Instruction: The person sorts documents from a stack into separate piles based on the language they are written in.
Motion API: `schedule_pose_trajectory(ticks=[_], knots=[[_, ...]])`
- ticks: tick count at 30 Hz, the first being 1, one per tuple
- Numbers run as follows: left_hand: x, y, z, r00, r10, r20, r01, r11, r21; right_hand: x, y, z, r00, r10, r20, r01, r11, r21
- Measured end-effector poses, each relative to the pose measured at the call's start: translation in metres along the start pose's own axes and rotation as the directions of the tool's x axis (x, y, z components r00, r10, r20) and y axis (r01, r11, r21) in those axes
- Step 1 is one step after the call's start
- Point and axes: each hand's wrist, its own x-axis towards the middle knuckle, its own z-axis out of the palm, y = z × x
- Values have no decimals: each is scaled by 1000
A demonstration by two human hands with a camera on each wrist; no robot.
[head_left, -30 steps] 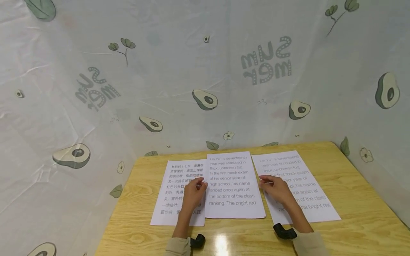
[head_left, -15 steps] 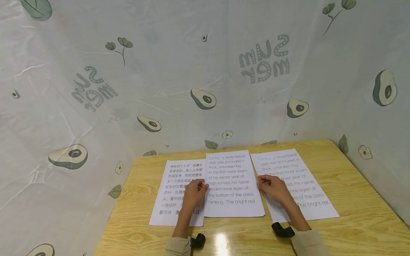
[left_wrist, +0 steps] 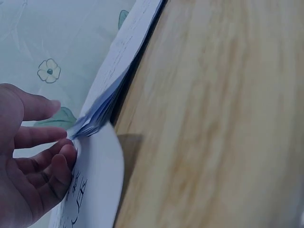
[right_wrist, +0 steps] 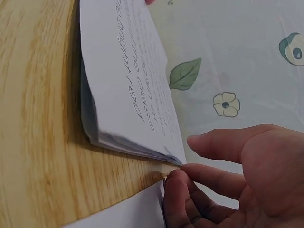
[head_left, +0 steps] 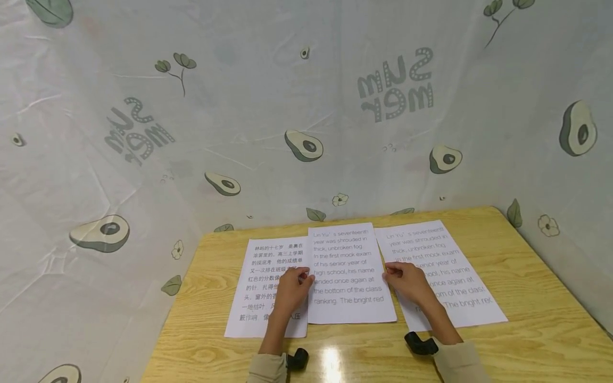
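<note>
A stack of printed sheets (head_left: 345,314) with English text lies between my hands, upright to my view. My left hand (head_left: 293,290) is at its left edge, fingertips right at the sheets; in the left wrist view its thumb stands apart from the fingers and the edges fan out there. At the right edge, my right hand (head_left: 407,279) touches the stack (right_wrist: 123,95) with a fingertip, thumb held apart, other fingers bent. Beneath my left hand is a sheet of Chinese text (head_left: 239,319); beneath my right, a tilted sheet of English text (head_left: 469,314).
All the paper rests on a wood-grain table (head_left: 191,340). A pale curtain (head_left: 263,106) printed with avocados rises behind the table and along both sides. Black curved pieces (head_left: 298,359) sit at both cuffs.
The middle stack's lower edges look more even, and my right hand has shifted slightly left toward it. My left hand has edged a little right. The outer sheets stay in place.
</note>
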Motion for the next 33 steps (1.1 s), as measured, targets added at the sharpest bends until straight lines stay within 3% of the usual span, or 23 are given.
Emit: schedule_pose_trajectory(ticks=[13,23,33], knots=[[0,10,1,999,25,-27,-26,1000,-2,1,-9,-1,999,-35,-7,35,999,5],[-3,15,4,996,87,-21,-89,992,-86,1,-12,4,997,-66,-32,68,996,65],[-3,13,-6,998,46,-49,-53,984,-171,1,-12,-2,997,-27,-71,40,982,184]])
